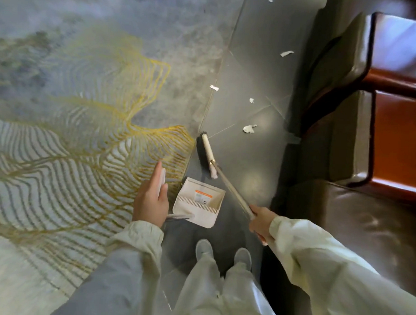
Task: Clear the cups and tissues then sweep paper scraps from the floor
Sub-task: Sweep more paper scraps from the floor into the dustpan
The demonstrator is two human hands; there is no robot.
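Sweeping seems underway: right fingers (254, 209) are gripping the broom (207, 149), left fingers (157, 173) holding the dustpan (200, 212); scraps (249, 128) beyond the fingers need drawing in.

Single head-worn wide-angle view, aimed steeply down and slightly forward. Left hand (151, 202) and right hand (261, 221) are close, mid-frame; wearer's shoes (204, 248) at bottom centre. Tiled floor (252, 64) runs to the top edge, rug (74, 105) left, chairs (396, 128) right.
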